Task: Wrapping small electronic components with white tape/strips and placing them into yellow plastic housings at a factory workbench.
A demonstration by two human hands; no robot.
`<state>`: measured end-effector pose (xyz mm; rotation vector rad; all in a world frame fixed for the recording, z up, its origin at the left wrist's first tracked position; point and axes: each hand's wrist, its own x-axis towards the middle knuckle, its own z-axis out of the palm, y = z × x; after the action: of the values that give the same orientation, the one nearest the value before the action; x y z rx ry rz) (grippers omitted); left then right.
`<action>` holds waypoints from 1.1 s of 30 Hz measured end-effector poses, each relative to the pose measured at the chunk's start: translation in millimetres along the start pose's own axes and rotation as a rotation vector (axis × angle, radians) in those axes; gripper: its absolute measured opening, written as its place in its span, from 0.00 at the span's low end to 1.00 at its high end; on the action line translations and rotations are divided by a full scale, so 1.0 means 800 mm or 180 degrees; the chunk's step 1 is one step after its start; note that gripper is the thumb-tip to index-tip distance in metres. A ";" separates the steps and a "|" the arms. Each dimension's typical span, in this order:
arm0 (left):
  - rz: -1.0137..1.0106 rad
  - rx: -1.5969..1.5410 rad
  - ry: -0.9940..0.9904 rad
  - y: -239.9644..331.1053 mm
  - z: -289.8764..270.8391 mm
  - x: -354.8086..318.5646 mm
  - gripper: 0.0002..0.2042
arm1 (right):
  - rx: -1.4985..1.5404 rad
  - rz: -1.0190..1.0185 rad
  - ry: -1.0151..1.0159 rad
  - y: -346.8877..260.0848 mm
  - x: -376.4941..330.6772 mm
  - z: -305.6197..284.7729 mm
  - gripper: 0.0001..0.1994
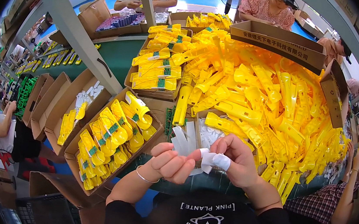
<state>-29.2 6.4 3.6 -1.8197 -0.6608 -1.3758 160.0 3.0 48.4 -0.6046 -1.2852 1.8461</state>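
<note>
Left hand point(171, 166): fingers curled, index fingertip meeting a white strip point(207, 162); whether it grips cannot be told.
Right hand point(240, 162): thumb and fingers pinching the strip.
White strip: crumpled, between both hands, above the desk point(200, 183) edge.
Just beyond: small white pieces point(208, 137).
Yellow parts point(259, 98): heaped beyond and rightward.
Cardboard box point(157, 125): at left, holding yellow parts with green boards point(113, 128).

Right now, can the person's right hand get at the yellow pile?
Probably yes: the yellow pile lies uncovered close to the right hand, though the white piece it holds may hinder grasping.
</note>
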 end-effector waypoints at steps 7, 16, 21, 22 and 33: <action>0.0095 0.0227 -0.0164 0.003 -0.013 0.002 0.20 | -0.0159 0.0016 0.0121 -0.003 -0.001 0.008 0.09; 0.0252 0.0183 0.0040 0.007 -0.016 0.002 0.17 | -0.0112 -0.0027 0.0139 0.004 -0.002 0.009 0.09; 0.0339 0.0201 -0.0026 0.009 -0.019 0.008 0.16 | -0.0275 -0.0022 0.0172 0.003 -0.007 0.008 0.08; 0.0417 0.0217 -0.0058 0.008 -0.021 0.009 0.16 | -0.0301 -0.0038 0.0177 0.003 -0.007 0.009 0.08; 0.0460 0.0269 -0.0215 0.013 -0.025 0.014 0.11 | -0.1032 -0.0285 0.0110 0.009 -0.008 0.007 0.08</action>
<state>-29.4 -16.2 14.2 -1.8159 -0.6009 -1.1793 157.2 -6.5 43.8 -0.7328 -1.5765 1.5596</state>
